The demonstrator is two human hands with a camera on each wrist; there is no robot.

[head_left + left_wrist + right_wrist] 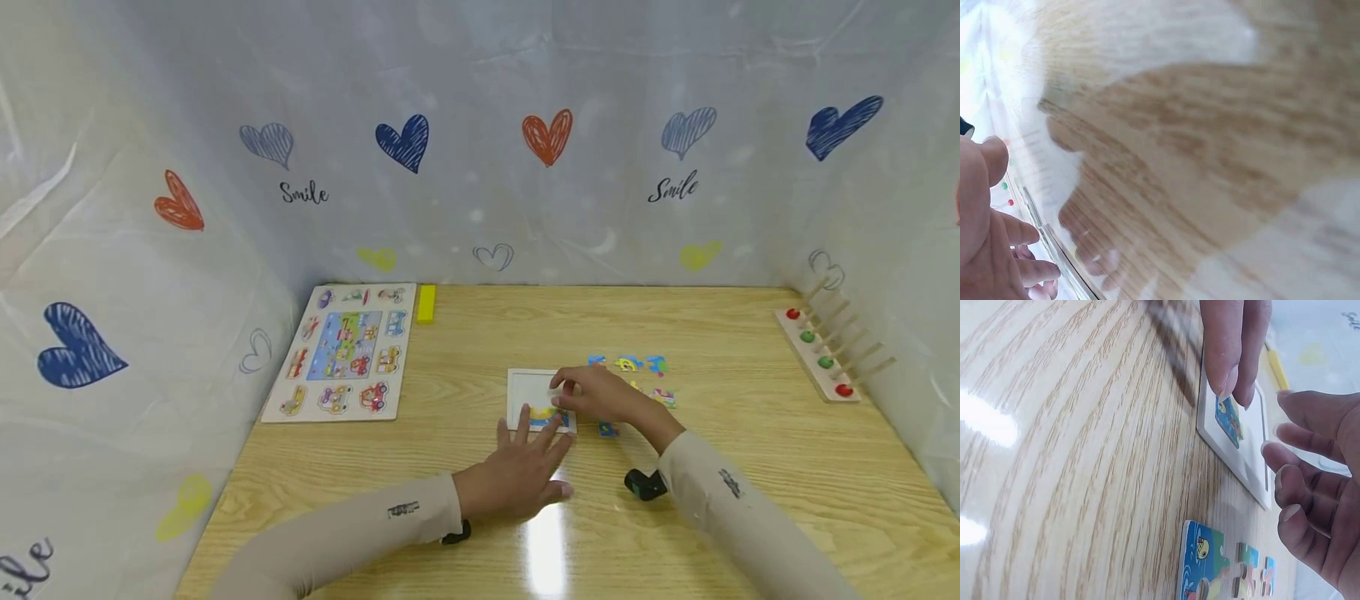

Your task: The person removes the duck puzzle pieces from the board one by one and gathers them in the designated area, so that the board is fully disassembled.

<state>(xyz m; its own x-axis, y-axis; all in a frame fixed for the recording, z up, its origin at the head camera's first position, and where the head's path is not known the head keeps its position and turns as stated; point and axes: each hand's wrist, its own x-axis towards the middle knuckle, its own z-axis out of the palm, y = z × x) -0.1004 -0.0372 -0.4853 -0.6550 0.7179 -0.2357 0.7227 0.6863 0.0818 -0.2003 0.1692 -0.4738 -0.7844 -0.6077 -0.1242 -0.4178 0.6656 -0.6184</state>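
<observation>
A small white puzzle tray [525,383] lies on the wooden table, with colourful joined pieces [538,415] along its near edge. My left hand [516,477] has its fingers spread, and in the right wrist view its fingertips [1225,378] touch the placed puzzle piece [1229,422]. Over the tray's right side hovers my right hand [600,393], fingers loosely bent; the right wrist view shows nothing between thumb and fingers. Several loose jigsaw pieces [628,363] lie right of the tray, one of them a piece with a yellow duck [1202,547]. The left wrist view mostly shows glossy tabletop.
A vehicle puzzle board [405,350] lies at the left, with a yellow block [426,304] beside its far corner. At the right edge stands a wooden peg rack [817,358] with red and green beads. Curtains with printed hearts [547,137] enclose the table.
</observation>
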